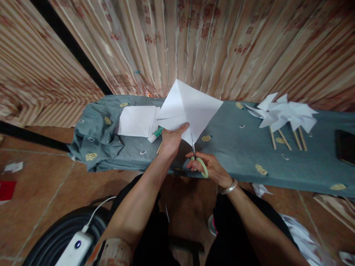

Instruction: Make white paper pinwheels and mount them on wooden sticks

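Observation:
My left hand [172,139] grips a square sheet of white paper [196,99] by its lower edge, thumb on top. The sheet is creased and has a slit on its left side. In my right hand [212,168] are scissors [204,168] with pale green handles; their blades meet the paper's bottom corner. A stack of white paper [135,121] lies left of the held sheet. Beside my left hand rests a green and white tube [155,134]. A wooden stick [159,148] shows partly under that hand.
White paper pinwheels [287,112] on wooden sticks lie at the right of the cloth-covered bench [230,155]. A dark phone-like object [345,146] sits at the far right. A curtain [155,44] hangs behind. A white power bank [74,249] with a cable rests at lower left.

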A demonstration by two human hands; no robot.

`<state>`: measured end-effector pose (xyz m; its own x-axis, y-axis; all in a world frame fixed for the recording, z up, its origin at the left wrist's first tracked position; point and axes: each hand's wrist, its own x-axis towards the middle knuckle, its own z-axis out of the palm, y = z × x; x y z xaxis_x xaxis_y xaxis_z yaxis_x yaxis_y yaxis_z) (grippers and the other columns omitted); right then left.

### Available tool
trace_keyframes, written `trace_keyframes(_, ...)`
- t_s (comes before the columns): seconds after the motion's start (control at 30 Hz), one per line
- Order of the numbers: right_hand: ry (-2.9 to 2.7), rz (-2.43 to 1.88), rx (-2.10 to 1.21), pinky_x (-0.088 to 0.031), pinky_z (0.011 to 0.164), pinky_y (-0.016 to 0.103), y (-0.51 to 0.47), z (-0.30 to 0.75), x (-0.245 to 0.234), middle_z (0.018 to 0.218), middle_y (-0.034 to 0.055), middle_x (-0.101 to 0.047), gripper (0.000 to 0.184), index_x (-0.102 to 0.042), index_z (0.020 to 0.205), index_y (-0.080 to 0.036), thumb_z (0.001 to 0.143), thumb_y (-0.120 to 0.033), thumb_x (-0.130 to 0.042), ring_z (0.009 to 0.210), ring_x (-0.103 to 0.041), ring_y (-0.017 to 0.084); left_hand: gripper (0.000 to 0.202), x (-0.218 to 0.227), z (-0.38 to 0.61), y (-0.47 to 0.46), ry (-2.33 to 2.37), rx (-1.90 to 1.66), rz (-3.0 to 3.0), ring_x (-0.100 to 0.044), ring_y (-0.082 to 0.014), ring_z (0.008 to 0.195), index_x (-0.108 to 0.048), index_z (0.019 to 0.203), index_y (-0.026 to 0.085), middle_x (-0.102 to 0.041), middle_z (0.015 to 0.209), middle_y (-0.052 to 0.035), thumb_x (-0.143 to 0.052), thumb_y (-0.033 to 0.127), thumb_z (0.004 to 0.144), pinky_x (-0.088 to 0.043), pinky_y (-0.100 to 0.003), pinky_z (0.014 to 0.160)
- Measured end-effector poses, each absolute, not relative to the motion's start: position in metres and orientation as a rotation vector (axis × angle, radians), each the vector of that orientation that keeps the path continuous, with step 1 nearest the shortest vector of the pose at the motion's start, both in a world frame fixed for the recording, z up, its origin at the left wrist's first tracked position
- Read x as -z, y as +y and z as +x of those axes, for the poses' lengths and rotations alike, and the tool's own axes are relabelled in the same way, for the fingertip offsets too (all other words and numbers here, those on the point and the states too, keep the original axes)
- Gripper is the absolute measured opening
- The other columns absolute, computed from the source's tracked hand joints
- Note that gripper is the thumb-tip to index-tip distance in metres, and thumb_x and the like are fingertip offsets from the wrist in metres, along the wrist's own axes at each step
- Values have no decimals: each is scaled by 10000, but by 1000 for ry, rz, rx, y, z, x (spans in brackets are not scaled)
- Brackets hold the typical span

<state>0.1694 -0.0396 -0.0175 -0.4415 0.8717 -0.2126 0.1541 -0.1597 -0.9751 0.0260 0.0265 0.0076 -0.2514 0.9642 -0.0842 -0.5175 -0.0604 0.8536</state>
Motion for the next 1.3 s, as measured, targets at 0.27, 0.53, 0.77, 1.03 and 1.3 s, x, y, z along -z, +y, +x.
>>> trace_keyframes(0.27, -1568, -1176, -1654, -425, 605, 258, -40, 170, 17, 779, 35, -673, 507, -665, 1076, -163, 777, -573, -660, 657, -572, 130, 343, -8, 25, 27, 995, -1607, 640, -704, -275, 910, -721, 787, 118, -758, 926, -129, -856, 277, 515, -548, -402, 859)
trace_keyframes(0.53, -1594, -1191, -1636, -420, 604, 258, -39, 169, 17, 781, 39, -670, 538, -661, 1072, -162, 782, -615, -629, 657, -568, 131, 302, -7, 27, 26, 998, -1615, 671, -701, -269, 862, -711, 743, 146, -758, 902, -113, -855, 294, 524, -555, -416, 852)
trace_keyframes(0.77, -1607, -1185, -1610, -428, 604, 261, -39, 169, 17, 775, 35, -668, 512, -663, 1040, -165, 785, -608, -631, 648, -571, 133, 319, -7, 27, 25, 982, -1608, 676, -704, -287, 920, -719, 796, 136, -755, 933, -131, -853, 282, 547, -547, -425, 873)
trace_keyframes(1.03, -1520, -1164, -1608, -418, 579, 258, -39, 167, 19, 721, 16, -651, 501, -672, 1014, -169, 738, -587, -690, 618, -556, 124, 346, -9, 26, 26, 995, -1610, 654, -709, -271, 910, -722, 834, 118, -758, 947, -129, -844, 257, 542, -554, -394, 861)
trace_keyframes(1.3, -1455, -1158, -1645, -439, 571, 254, -40, 166, 22, 689, 8, -636, 504, -675, 1008, -159, 714, -566, -720, 594, -547, 113, 302, -10, 26, 26, 986, -1604, 655, -710, -247, 859, -723, 801, 145, -763, 908, -92, -838, 259, 546, -556, -380, 848)
